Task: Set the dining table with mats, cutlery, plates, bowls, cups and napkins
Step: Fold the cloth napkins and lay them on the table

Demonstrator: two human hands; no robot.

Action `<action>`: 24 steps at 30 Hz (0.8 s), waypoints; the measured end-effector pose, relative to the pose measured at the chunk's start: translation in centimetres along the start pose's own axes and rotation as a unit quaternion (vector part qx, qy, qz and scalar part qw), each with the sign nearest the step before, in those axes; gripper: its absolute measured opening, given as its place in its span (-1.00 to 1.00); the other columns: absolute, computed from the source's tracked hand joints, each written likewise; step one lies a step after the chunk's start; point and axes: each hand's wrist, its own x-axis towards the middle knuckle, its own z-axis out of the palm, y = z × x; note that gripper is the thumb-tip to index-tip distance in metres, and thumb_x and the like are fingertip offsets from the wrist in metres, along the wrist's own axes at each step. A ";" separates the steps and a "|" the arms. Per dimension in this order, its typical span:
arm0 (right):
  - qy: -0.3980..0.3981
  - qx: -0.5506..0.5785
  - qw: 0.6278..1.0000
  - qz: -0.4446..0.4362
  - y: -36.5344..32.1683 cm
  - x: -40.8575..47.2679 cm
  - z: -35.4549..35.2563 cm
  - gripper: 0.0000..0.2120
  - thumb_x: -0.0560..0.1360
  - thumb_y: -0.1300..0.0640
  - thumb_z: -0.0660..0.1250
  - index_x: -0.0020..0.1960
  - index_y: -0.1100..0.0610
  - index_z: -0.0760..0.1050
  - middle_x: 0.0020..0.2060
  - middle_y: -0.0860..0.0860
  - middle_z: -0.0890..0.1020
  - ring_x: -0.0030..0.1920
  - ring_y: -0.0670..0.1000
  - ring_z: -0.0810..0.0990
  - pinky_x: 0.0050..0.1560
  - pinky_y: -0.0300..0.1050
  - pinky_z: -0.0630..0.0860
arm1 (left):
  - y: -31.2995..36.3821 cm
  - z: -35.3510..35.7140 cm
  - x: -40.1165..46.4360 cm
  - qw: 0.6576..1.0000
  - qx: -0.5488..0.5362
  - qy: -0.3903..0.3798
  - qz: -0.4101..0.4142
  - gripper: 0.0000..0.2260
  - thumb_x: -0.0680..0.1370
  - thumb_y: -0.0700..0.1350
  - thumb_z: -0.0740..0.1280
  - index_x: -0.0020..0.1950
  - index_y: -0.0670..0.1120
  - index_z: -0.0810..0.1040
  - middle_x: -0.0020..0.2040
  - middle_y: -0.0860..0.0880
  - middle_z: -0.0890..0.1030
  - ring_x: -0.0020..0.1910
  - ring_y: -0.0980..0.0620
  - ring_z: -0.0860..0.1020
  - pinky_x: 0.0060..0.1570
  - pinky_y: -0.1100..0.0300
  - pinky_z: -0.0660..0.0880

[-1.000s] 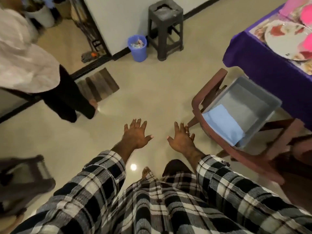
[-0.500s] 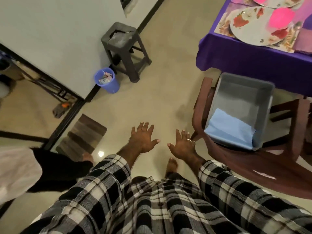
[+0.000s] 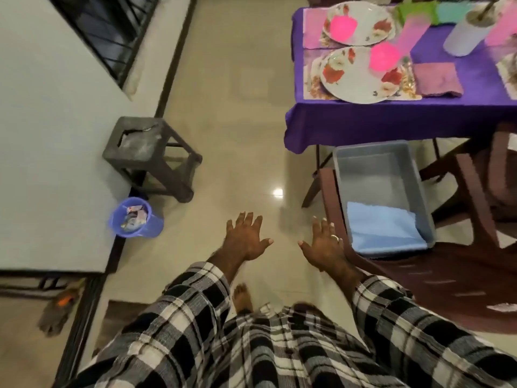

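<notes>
Both hands, the left hand (image 3: 246, 238) and the right hand (image 3: 324, 247), are extended palm-down with fingers spread, holding nothing. The blue napkin (image 3: 384, 229) lies in the grey tub (image 3: 372, 155) just right of the right hand. The bench (image 3: 391, 119), carrying floral plates (image 3: 352, 79) and pink bowls (image 3: 384, 56), stands beyond the tub.

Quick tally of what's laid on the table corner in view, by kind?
Plates: 2
Pink bowls: 2
Cups: 3
Purple napkin: 1
Total: 8, counting only what is clearly visible.
</notes>
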 end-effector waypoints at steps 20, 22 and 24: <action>0.122 0.227 0.910 0.324 11.7 11.4 -4.8 -0.44 0.61 -0.01 0.28 0.57 0.11 0.35 0.58 0.23 0.30 0.55 0.29 0.32 0.52 0.20 0.32 | 15.9 -11.8 25.8 0.929 0.099 0.065 0.352 -0.35 0.65 0.28 0.22 0.63 -0.07 0.31 0.63 -0.13 0.36 0.63 -0.16 0.26 0.59 -0.09 0.22; 0.090 0.240 0.904 0.341 13.5 13.2 -4.0 -0.45 0.55 -0.11 0.19 0.47 0.09 0.47 0.48 0.18 0.41 0.45 0.28 0.44 0.45 0.14 0.39 | 18.2 -12.0 28.7 0.928 0.106 0.052 0.354 -0.35 0.63 0.30 0.20 0.61 -0.06 0.34 0.59 -0.12 0.40 0.58 -0.16 0.32 0.56 -0.10 0.30; 0.082 0.241 0.909 0.330 15.4 14.8 -1.5 -0.23 0.34 -0.23 -0.05 0.34 0.12 0.56 0.32 0.17 0.53 0.34 0.27 0.53 0.38 0.13 0.46 | 20.2 -11.7 30.8 0.926 0.105 0.028 0.362 -0.36 0.62 0.29 0.22 0.60 -0.05 0.34 0.57 -0.11 0.41 0.55 -0.15 0.35 0.53 -0.11 0.33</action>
